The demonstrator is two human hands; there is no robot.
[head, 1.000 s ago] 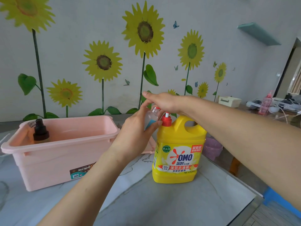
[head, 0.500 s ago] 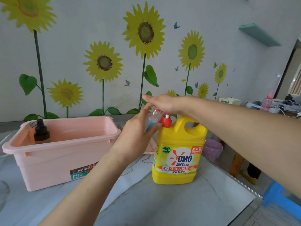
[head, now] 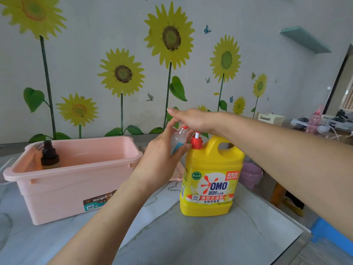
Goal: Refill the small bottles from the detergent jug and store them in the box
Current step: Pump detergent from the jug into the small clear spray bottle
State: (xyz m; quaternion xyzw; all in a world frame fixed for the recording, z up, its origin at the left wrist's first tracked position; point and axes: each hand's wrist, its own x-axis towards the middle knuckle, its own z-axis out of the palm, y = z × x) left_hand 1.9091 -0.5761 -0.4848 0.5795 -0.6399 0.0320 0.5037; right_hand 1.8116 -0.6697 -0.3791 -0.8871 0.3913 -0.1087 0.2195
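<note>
A yellow detergent jug [head: 210,178] with a red pump stands on the marble table. My left hand [head: 162,157] grips a small clear bottle [head: 178,139] with a blue label, tilted, its mouth just under the red pump spout. My right hand [head: 191,119] lies flat, palm down, on the pump head, covering most of it. A pink storage box [head: 76,180] stands to the left. Inside it, at its left end, is a dark brown bottle [head: 49,156] with a black cap.
The pink box lid [head: 179,173] lies behind my left hand. The table edge [head: 298,224] runs along the right, with a blue stool [head: 332,234] and a pink bin [head: 250,174] on the floor beyond. A cluttered side table [head: 324,125] stands far right.
My right hand has risen slightly with the pump head, showing more of the white stem. My left hand keeps the small bottle at the spout.
</note>
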